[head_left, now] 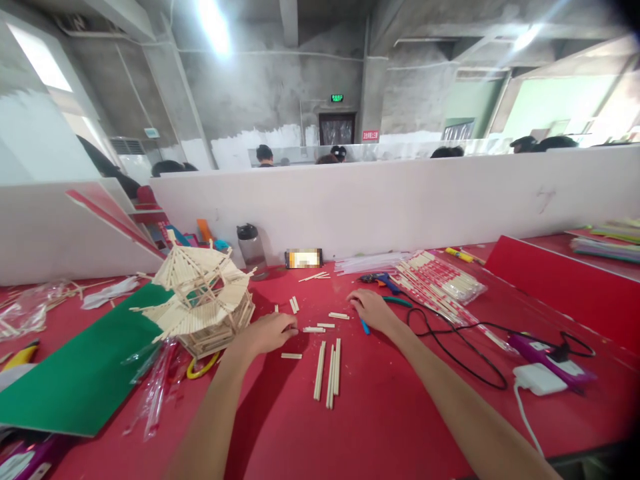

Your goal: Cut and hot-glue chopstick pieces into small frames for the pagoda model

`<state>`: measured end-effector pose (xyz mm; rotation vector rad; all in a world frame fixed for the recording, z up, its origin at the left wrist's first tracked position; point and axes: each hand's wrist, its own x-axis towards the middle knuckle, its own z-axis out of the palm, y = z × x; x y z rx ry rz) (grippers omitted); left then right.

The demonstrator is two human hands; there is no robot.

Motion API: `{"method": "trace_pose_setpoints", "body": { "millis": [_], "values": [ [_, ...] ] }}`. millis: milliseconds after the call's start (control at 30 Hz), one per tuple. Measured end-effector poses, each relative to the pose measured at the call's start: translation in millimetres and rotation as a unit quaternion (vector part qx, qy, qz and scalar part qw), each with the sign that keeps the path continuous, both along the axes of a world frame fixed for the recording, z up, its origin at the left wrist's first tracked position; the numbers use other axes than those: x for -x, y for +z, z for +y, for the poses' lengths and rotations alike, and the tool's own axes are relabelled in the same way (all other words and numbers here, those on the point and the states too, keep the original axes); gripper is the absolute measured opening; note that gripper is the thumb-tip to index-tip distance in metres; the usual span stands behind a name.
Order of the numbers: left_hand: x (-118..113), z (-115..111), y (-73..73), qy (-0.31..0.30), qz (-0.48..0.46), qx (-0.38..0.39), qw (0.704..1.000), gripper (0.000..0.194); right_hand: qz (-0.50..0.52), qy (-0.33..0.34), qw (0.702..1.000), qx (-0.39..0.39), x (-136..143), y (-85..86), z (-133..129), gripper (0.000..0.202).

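Note:
My left hand (pixel 274 332) is low over the red table, its fingers curled together beside short cut wooden sticks (pixel 314 329); anything in the pinch is hidden. My right hand (pixel 373 309) rests to the right of another short stick pair (pixel 339 315), fingers bent and slightly apart. Teal handles of a tool (pixel 397 301), perhaps pliers, show beside and below that hand, which covers the part between. Longer wooden sticks (pixel 334 373) lie side by side nearer to me. Left of my left hand stands a tiered pavilion model (pixel 203 293) built of sticks.
A green board (pixel 95 360) lies under the model's left side. At right are a glue gun (pixel 383 280), bagged sticks (pixel 445 280), a black cord (pixel 450 353) and a white adapter (pixel 540 379). A bottle (pixel 250 247) and phone (pixel 304 258) stand by the white partition (pixel 380 207).

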<state>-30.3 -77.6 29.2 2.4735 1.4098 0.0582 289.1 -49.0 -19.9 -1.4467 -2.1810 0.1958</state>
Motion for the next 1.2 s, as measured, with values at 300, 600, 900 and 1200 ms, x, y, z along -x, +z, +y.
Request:
{"method": "trace_pose_setpoints", "body": {
  "millis": [300,600,900,1200],
  "values": [
    [-13.4,-2.0,1.6,0.007,-0.001,-0.025,1.000,0.021,-0.116,0.045,0.992,-0.001,18.2,3.4,-13.9,0.014],
    [-44.6,0.8,-18.3,0.009,-0.298,0.012,0.954,0.046,0.024,0.137,0.988,-0.068,27.9,24.1,-29.4,0.018],
    [-60.1,-2.4,-11.8,0.029,-0.426,0.043,0.903,0.041,0.390,0.138,0.910,0.036,44.0,21.5,-30.9,0.027],
    [-62.3,-13.1,-0.3,0.030,-0.474,0.020,0.880,0.034,0.478,0.129,0.868,0.041,50.9,24.2,-34.0,0.022]
  ]
}}
